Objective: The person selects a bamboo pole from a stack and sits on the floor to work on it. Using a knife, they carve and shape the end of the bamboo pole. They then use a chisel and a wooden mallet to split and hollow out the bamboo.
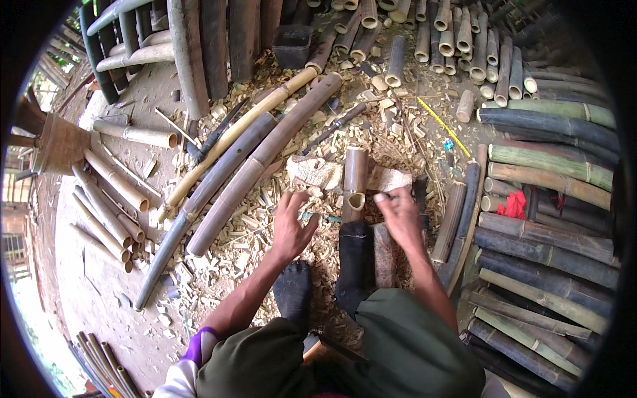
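Short bamboo section (pixel 355 180) lying on the chip-strewn floor (pixel 133 278) between both hands, open cut end toward the body, apparently pinned by one dark-socked foot (pixel 353 259) so it cannot roll. Left hand (pixel 292 225) hovering just beside it, fingers spread wide, holding nothing. Right hand (pixel 401 215) near the cut end, fingers loosely curled, grip unclear. Three long poles (pixel 252 162) lying alongside, one red cloth (pixel 514 204) among the stacked culms

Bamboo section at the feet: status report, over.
Left hand open, fingers spread, holding nothing. Right hand beside short bamboo section, grip unclear. Section's near end against dark sock. Wood chips all around.
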`<state>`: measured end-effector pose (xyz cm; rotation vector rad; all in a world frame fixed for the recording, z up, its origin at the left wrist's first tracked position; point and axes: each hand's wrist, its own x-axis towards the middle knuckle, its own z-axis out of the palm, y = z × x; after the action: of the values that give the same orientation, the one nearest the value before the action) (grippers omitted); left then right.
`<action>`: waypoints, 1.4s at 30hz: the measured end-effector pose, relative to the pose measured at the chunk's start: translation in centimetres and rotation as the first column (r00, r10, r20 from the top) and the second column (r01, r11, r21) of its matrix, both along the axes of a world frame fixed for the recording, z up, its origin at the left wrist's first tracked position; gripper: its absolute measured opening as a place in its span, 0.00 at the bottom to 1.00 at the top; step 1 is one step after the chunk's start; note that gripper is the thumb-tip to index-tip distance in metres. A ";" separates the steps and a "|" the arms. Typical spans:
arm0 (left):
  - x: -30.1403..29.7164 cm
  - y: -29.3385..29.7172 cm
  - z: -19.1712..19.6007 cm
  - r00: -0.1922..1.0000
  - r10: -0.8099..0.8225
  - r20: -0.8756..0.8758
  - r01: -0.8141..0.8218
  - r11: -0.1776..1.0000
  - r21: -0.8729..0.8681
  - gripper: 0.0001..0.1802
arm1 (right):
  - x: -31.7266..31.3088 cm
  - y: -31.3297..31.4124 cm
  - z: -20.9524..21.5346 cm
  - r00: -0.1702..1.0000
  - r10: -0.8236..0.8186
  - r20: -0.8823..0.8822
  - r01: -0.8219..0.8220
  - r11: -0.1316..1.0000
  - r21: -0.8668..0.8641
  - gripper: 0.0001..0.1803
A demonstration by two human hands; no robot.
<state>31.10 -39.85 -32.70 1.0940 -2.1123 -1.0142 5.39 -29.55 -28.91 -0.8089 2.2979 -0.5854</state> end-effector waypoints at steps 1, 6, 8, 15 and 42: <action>2.0 1.0 -0.2 1.000 0.018 -0.014 -0.017 0.998 0.065 0.22 | -1.3 0.9 0.4 0.996 -0.067 -0.050 0.065 0.997 -0.049 0.37; 10.8 4.9 0.7 0.992 0.075 0.103 -0.098 0.965 0.242 0.18 | -8.5 7.1 -4.4 0.899 0.017 -0.437 0.119 0.952 0.281 0.40; 14.1 6.0 2.0 0.972 0.112 0.209 -0.175 0.932 0.316 0.18 | -9.1 9.0 -5.3 0.905 0.034 -0.424 0.079 0.966 0.246 0.38; 29.1 4.3 8.3 0.961 0.109 0.253 -0.226 0.837 0.498 0.16 | -9.5 9.1 -10.1 0.906 0.041 -0.421 0.051 0.978 0.204 0.32; -10.3 5.8 18.0 0.549 -0.806 0.221 0.832 0.504 -0.232 0.26 | -0.9 13.3 -0.6 0.641 0.123 0.757 0.187 0.932 -0.310 0.24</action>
<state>20.80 -34.02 -14.73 -0.1373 -2.8054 -0.9396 4.51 -16.27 -29.54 -0.5128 1.4118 -1.1465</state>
